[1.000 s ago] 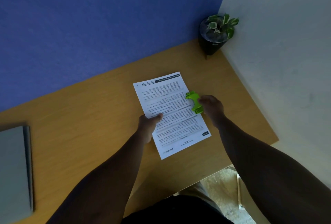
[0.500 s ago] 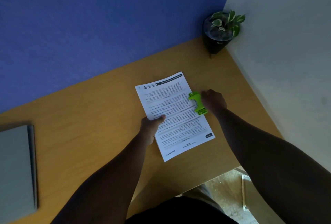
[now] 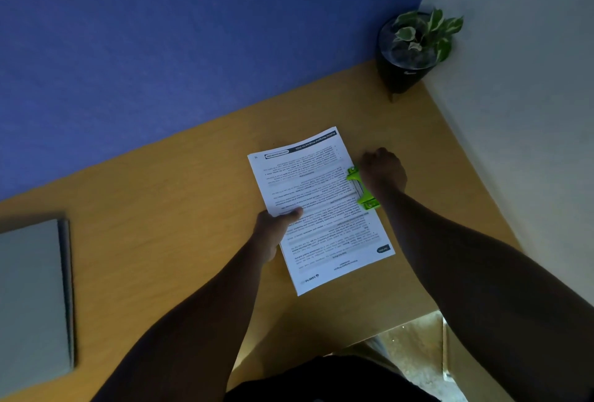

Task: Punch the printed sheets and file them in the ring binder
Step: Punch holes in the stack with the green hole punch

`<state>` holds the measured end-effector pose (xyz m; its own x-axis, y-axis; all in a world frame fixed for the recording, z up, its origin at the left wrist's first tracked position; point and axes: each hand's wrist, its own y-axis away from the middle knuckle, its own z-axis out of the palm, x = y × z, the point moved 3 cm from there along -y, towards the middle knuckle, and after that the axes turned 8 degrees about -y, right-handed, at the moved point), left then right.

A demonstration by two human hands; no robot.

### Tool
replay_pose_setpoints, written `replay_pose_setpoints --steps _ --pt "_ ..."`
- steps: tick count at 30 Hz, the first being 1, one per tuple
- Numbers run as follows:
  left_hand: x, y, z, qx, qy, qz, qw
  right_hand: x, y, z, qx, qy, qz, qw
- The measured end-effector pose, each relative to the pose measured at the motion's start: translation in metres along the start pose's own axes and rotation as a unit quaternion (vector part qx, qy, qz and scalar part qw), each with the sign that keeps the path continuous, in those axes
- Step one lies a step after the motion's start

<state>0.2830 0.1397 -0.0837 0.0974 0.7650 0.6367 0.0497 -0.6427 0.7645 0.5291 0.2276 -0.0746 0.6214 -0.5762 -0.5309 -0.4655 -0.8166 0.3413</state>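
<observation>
A stack of printed sheets (image 3: pixel 321 208) lies on the wooden desk (image 3: pixel 160 234), its text upside down to me. My left hand (image 3: pixel 273 228) pinches the stack's left edge, thumb on top. A green hole punch (image 3: pixel 361 189) sits on the stack's right edge. My right hand (image 3: pixel 382 170) rests curled over the punch from the right and covers most of it. A grey ring binder (image 3: pixel 32 302) lies closed at the desk's left end, well away from both hands.
A potted plant (image 3: pixel 414 48) in a dark pot stands in the far right corner. A blue wall runs behind the desk and a white wall along its right. The desk's near edge drops to the floor (image 3: pixel 414 343) at the bottom right.
My right hand has shifted further over the green punch and now covers more of it. The left hand keeps its pinch on the sheets. The view has drifted slightly.
</observation>
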Motion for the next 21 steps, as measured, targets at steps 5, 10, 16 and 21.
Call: replay_pose_setpoints --steps 5,10,16,21 --pt "0.0007 -0.0021 -0.0011 -0.016 -0.001 -0.006 1.000 0.0029 0.0020 0.0064 0.055 0.011 -0.031 0.998" --pt "0.0004 -0.0053 -0.0026 -0.026 -0.004 -0.010 1.000 0.0040 0.0036 0.0079 0.087 0.025 -0.061 0.994" --pt "0.0012 -0.0056 -0.0013 -0.023 0.000 -0.013 1.000 0.0045 0.0053 0.0090 0.103 0.042 -0.072 0.991" --pt "0.0011 -0.0062 -0.0017 -0.027 -0.005 -0.012 1.000 0.0066 0.0052 0.0092 0.112 0.082 -0.066 0.988"
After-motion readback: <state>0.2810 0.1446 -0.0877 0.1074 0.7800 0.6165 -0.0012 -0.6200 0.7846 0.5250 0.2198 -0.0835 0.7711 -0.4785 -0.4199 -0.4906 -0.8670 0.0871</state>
